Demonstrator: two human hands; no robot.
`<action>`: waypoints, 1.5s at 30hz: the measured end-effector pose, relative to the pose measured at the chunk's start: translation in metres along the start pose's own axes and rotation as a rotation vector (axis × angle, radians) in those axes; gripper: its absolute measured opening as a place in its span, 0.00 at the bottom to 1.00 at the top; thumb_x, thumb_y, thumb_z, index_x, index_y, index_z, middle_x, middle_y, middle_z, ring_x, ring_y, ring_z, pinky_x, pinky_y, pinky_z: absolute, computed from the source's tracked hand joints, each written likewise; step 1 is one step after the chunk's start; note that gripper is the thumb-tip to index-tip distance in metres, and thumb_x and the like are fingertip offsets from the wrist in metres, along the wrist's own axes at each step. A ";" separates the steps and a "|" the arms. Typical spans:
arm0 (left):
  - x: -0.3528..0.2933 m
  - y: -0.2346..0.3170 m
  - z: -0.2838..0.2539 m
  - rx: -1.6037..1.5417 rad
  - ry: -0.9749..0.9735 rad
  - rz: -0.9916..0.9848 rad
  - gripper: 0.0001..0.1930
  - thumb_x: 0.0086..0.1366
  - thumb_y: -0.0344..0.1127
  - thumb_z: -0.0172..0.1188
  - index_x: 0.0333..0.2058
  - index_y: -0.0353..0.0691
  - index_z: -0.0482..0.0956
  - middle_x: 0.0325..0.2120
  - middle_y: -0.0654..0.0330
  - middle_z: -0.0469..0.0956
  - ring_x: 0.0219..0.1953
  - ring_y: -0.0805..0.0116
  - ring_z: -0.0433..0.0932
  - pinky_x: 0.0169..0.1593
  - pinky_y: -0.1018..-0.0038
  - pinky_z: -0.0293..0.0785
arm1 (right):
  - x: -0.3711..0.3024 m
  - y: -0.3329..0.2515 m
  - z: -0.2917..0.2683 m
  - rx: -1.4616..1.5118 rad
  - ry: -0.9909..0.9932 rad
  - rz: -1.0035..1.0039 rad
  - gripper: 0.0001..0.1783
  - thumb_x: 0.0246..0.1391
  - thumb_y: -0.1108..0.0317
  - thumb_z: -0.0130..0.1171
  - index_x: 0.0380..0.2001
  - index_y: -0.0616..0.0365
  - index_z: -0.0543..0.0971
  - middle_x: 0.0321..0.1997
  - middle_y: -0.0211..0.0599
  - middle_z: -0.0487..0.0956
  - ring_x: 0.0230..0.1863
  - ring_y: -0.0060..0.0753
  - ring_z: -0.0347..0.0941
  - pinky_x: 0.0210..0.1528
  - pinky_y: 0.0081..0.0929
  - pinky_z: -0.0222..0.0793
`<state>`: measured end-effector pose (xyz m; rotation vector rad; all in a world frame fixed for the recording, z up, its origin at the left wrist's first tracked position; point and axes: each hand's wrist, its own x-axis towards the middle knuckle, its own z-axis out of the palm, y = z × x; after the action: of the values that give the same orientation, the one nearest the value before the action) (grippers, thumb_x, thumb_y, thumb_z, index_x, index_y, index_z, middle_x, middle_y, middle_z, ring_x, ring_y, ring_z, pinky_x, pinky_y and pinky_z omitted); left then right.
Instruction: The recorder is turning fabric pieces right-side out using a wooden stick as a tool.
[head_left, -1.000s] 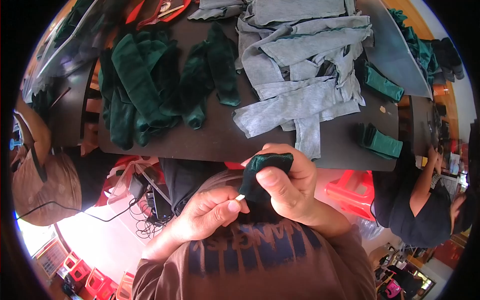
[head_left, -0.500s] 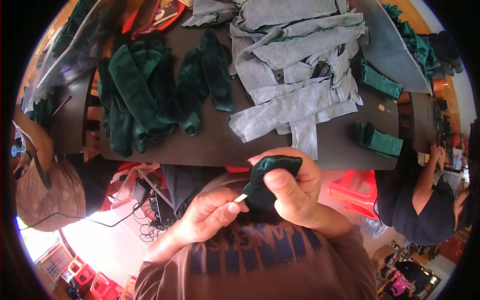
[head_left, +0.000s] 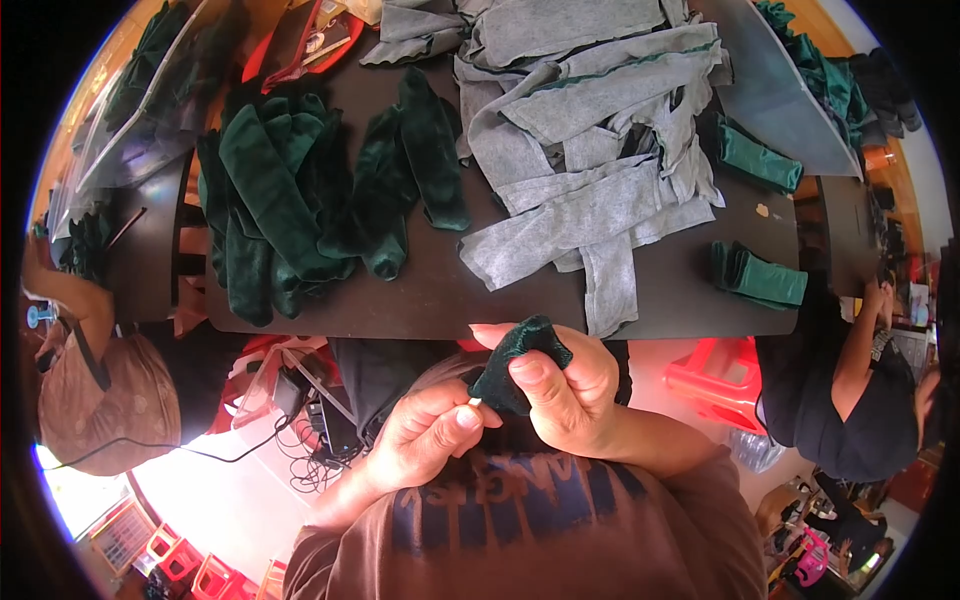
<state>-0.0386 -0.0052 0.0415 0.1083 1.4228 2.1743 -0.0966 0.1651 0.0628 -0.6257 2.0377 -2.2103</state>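
Note:
In front of my chest, my right hand (head_left: 572,398) is closed around a dark green velvet piece (head_left: 510,372), bunched up with its top end sticking out past the thumb. A thin pale stick (head_left: 475,402) is pinched in my left hand (head_left: 428,432). The stick's visible end meets the lower left edge of the velvet piece; how far it reaches inside is hidden. On the table beyond, dark green velvet tubes (head_left: 270,190) lie in a pile at the left. Grey fabric tubes (head_left: 560,228), some with green showing at the seams, are heaped right of centre.
Two folded green bundles (head_left: 760,276) lie along the table's right side. Its dark front edge (head_left: 420,325) runs just beyond my hands. A red tray (head_left: 348,35) is at the back left. Red stools (head_left: 712,380) and cables (head_left: 310,450) are below. People sit at both sides.
The velvet piece has become more bunched in my right hand and tilted. Less of the pale stick shows now. My right hand has shifted slightly left, closer to my left hand.

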 end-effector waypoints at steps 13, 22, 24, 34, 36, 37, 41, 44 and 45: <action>-0.001 0.001 -0.004 -0.018 -0.018 -0.070 0.16 0.66 0.42 0.44 0.33 0.32 0.72 0.15 0.67 0.64 0.18 0.81 0.60 0.25 0.83 0.58 | -0.003 -0.002 -0.001 0.232 0.160 0.192 0.16 0.59 0.64 0.46 0.32 0.67 0.76 0.24 0.28 0.74 0.26 0.14 0.66 0.27 0.14 0.62; 0.001 -0.004 -0.004 -0.112 -0.026 -0.080 0.16 0.66 0.41 0.43 0.32 0.32 0.72 0.14 0.67 0.64 0.17 0.81 0.59 0.24 0.83 0.57 | -0.013 0.009 -0.004 0.168 0.029 0.175 0.14 0.57 0.65 0.47 0.23 0.63 0.70 0.18 0.30 0.66 0.19 0.21 0.60 0.21 0.21 0.55; 0.002 0.000 -0.005 -0.120 -0.039 -0.101 0.16 0.66 0.41 0.43 0.32 0.32 0.72 0.14 0.67 0.64 0.17 0.81 0.59 0.24 0.83 0.57 | -0.010 0.008 -0.009 0.178 0.009 0.201 0.13 0.57 0.65 0.48 0.23 0.63 0.71 0.20 0.31 0.66 0.21 0.21 0.61 0.23 0.21 0.56; 0.001 0.004 0.000 -0.047 -0.080 -0.131 0.18 0.66 0.43 0.44 0.31 0.32 0.73 0.13 0.66 0.63 0.16 0.80 0.58 0.23 0.82 0.55 | 0.011 -0.006 -0.025 0.016 -0.092 -0.066 0.16 0.49 0.65 0.57 0.38 0.65 0.72 0.29 0.34 0.69 0.27 0.20 0.63 0.31 0.17 0.59; 0.000 0.003 0.001 -0.036 -0.063 -0.132 0.18 0.65 0.45 0.46 0.30 0.32 0.73 0.12 0.66 0.63 0.15 0.80 0.57 0.22 0.81 0.54 | 0.010 -0.010 -0.026 -0.002 -0.100 -0.058 0.14 0.50 0.67 0.56 0.37 0.65 0.72 0.29 0.35 0.71 0.26 0.20 0.63 0.29 0.17 0.59; -0.001 0.001 -0.001 -0.009 -0.065 -0.122 0.18 0.65 0.44 0.45 0.30 0.32 0.73 0.13 0.65 0.63 0.15 0.80 0.58 0.23 0.81 0.54 | 0.009 -0.011 -0.026 -0.019 -0.109 -0.051 0.13 0.50 0.68 0.55 0.37 0.65 0.73 0.28 0.35 0.73 0.25 0.19 0.63 0.28 0.16 0.59; -0.004 -0.004 -0.005 0.036 -0.065 -0.103 0.18 0.65 0.43 0.45 0.30 0.31 0.73 0.14 0.65 0.64 0.16 0.80 0.58 0.24 0.81 0.56 | 0.001 -0.012 -0.024 0.017 -0.091 0.038 0.11 0.50 0.70 0.56 0.36 0.65 0.73 0.35 0.41 0.77 0.30 0.21 0.72 0.32 0.17 0.66; -0.004 -0.004 -0.004 0.140 -0.045 -0.038 0.18 0.65 0.43 0.45 0.29 0.31 0.72 0.14 0.65 0.64 0.17 0.80 0.59 0.24 0.81 0.56 | 0.001 -0.012 -0.024 0.031 -0.091 0.040 0.11 0.50 0.70 0.56 0.37 0.66 0.74 0.36 0.41 0.78 0.34 0.23 0.73 0.35 0.17 0.68; -0.004 -0.006 -0.005 0.139 -0.047 -0.038 0.18 0.65 0.43 0.45 0.29 0.31 0.72 0.14 0.65 0.64 0.17 0.80 0.59 0.24 0.81 0.56 | 0.000 -0.011 -0.021 0.029 -0.090 0.040 0.11 0.50 0.70 0.56 0.37 0.66 0.74 0.36 0.41 0.78 0.34 0.23 0.73 0.35 0.17 0.68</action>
<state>-0.0345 -0.0092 0.0352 0.1799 1.5354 2.0286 -0.1013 0.1864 0.0725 -0.6628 1.9536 -2.1451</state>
